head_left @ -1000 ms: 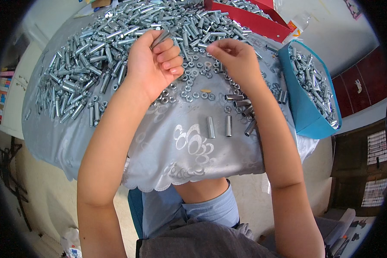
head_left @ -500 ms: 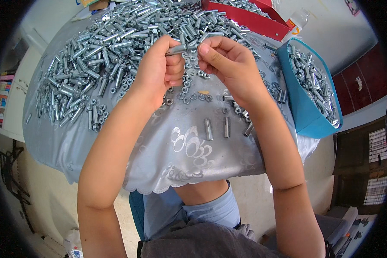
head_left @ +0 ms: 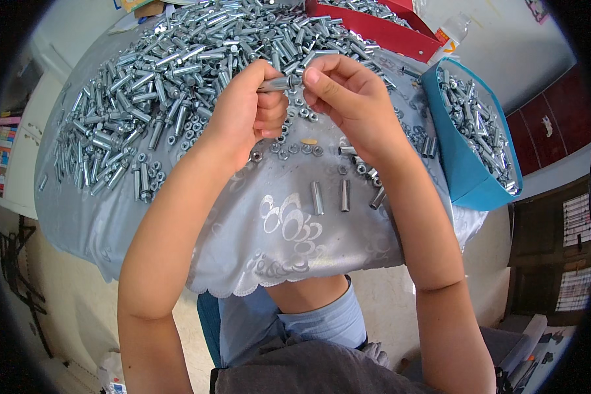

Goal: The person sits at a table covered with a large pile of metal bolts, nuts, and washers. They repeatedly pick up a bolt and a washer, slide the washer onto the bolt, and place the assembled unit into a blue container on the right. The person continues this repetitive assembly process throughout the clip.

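The left hand [head_left: 246, 108] has its grip closed tight around a shiny silver metal bolt [head_left: 279, 83], held up over the tabletop [head_left: 256, 230]. The right hand [head_left: 348, 98] pinches the bolt's tip. Turning gently and keeping it straight should work best.

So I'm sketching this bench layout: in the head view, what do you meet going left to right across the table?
Heap of metal bolts → left hand → bolt held between both hands → right hand → blue bin of bolts.
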`<action>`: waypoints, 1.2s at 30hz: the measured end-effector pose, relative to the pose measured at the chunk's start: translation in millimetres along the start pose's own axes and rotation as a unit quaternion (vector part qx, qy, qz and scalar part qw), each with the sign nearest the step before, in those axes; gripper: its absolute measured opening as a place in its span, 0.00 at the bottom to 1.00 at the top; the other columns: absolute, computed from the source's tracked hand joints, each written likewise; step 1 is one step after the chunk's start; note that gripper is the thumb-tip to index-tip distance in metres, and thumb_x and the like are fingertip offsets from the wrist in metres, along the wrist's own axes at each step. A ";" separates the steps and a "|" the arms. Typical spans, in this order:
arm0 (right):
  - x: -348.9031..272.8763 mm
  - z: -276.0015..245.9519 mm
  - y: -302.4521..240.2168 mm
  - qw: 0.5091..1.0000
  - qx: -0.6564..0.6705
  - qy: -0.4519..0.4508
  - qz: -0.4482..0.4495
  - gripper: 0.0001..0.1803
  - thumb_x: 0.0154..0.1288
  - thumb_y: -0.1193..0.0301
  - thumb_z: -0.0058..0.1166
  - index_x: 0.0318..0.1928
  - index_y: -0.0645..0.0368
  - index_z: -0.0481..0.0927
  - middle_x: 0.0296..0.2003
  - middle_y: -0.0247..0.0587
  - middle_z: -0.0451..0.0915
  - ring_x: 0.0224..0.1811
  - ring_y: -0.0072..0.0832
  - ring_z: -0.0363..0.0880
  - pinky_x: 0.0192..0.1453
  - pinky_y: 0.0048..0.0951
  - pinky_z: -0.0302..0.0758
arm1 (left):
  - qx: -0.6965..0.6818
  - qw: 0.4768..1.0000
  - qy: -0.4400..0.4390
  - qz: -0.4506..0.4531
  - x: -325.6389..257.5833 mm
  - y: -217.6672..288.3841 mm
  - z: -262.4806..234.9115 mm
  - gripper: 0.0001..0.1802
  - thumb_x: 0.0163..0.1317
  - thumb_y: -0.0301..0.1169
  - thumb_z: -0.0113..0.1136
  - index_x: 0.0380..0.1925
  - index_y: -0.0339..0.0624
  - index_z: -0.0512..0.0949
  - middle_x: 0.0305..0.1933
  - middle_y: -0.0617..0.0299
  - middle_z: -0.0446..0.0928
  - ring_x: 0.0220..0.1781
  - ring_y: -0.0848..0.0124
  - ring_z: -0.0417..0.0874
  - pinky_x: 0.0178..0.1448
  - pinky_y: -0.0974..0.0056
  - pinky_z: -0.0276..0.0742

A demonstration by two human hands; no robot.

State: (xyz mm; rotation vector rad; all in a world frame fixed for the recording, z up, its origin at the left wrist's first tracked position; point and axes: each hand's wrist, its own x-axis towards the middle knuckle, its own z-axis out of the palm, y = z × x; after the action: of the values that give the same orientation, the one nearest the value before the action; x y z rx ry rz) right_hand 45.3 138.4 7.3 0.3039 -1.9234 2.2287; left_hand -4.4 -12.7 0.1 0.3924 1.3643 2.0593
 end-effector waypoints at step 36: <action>-5.3 -28.0 8.2 0.845 -0.532 -0.041 -0.016 0.11 0.50 0.67 0.58 0.29 0.63 0.79 0.26 0.49 0.78 0.30 0.41 0.77 0.35 0.35 0.72 | -0.047 0.998 0.038 -0.031 3.8 1.0 -2.0 0.23 0.60 0.40 0.38 0.08 0.53 0.48 0.10 0.73 0.46 0.13 0.79 0.49 0.20 0.71 0.50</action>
State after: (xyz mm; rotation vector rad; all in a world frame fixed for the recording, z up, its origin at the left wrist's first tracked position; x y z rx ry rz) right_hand 47.2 164.9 -5.9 0.2318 -2.7775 0.8312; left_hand -8.6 -11.9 -0.2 0.2318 1.3020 2.0969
